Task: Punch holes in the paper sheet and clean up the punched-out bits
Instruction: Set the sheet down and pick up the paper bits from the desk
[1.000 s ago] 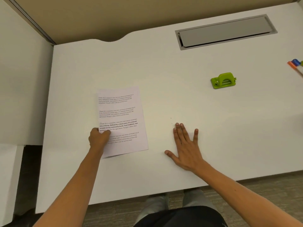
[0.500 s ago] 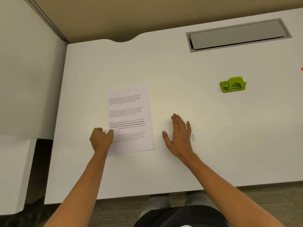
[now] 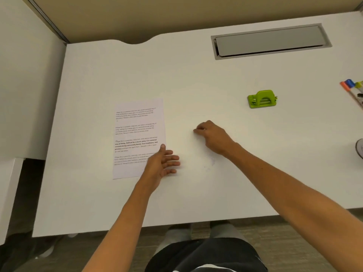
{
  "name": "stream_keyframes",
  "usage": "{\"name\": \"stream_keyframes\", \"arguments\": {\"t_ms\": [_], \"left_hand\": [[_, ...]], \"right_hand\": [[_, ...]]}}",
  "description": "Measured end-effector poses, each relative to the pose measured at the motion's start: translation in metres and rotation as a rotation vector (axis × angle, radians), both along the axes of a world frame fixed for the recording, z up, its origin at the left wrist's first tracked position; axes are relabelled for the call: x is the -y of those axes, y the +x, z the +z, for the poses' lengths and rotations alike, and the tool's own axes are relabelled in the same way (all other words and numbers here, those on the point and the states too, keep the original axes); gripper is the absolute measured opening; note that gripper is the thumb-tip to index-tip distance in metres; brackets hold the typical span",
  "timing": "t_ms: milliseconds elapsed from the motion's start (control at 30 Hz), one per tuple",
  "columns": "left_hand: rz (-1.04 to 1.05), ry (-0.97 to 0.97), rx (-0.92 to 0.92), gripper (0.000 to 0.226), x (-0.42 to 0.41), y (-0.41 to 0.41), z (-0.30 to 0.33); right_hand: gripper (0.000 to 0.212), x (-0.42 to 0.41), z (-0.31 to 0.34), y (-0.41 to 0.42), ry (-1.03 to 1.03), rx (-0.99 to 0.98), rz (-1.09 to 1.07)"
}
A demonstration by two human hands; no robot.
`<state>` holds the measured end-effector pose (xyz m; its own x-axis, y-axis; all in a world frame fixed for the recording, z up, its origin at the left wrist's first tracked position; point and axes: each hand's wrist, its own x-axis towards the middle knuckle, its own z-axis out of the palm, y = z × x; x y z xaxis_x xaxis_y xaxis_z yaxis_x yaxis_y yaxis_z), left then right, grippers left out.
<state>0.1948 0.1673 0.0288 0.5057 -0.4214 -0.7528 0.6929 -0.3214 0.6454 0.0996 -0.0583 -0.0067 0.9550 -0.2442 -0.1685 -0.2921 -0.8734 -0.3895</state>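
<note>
Lying flat on the white counter (image 3: 196,197), left of the middle and nearer the front edge than the back: a printed paper sheet (image 3: 138,132), long side running front to back. Hovering or resting over the sheet's front right corner: the left hand (image 3: 162,165), palm turned up and to the right, fingers spread wide, holding nothing. Showing faintly on the bare counter just right of that hand: a small scatter of pale punched-out bits (image 3: 209,163), too small to count. Reaching in beyond the bits, near the counter's middle: the right hand (image 3: 211,137), knuckles up, fingers curled narrow with the tips pinched together against the surface; cannot tell whether anything is held between them. Sitting well apart, toward the right edge: a green hole punch (image 3: 262,99). Set into the counter near the back edge: a grey cable flap (image 3: 271,41). Poking in at the right edge: coloured markers (image 3: 351,86).
</note>
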Motion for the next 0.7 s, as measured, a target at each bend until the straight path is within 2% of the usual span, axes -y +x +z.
{"name": "stream_keyframes", "arguments": {"t_ms": [67,133,167,267,333,400,467,567,633,700], "left_hand": [[0.038,-0.014,-0.070,0.048,0.005,-0.012,-0.005],[0.078,0.026,0.009,0.043,0.004,-0.022,-0.008],[0.071,0.071,0.130,0.036,0.002,-0.027,-0.010],[-0.044,0.293,0.692,0.014,-0.006,-0.041,-0.015],[-0.062,0.462,0.968,0.026,-0.010,-0.051,-0.019],[-0.043,0.664,1.109,0.051,-0.010,-0.057,-0.025],[0.001,0.795,1.095,0.072,-0.009,-0.060,-0.029],[0.052,0.911,0.968,0.096,-0.010,-0.063,-0.039],[0.105,0.925,0.916,0.106,-0.009,-0.064,-0.043],[0.158,0.895,0.945,0.108,-0.011,-0.061,-0.045]], "right_hand": [[0.050,-0.004,0.000,0.007,-0.052,-0.019,0.110],[0.046,-0.009,-0.005,-0.002,-0.073,-0.013,0.153],[0.045,-0.012,-0.007,-0.011,-0.070,0.002,0.154],[0.047,-0.019,-0.013,-0.039,-0.063,0.053,0.148],[0.047,-0.022,-0.014,-0.047,-0.057,0.073,0.149],[0.050,-0.023,-0.011,-0.048,-0.039,0.071,0.124],[0.058,-0.021,-0.008,-0.048,0.023,0.044,0.072],[0.061,-0.021,-0.001,-0.054,0.116,0.058,-0.026],[0.057,-0.024,0.001,-0.055,0.130,0.115,-0.063],[0.051,-0.030,0.003,-0.050,0.128,0.160,-0.061]]}}
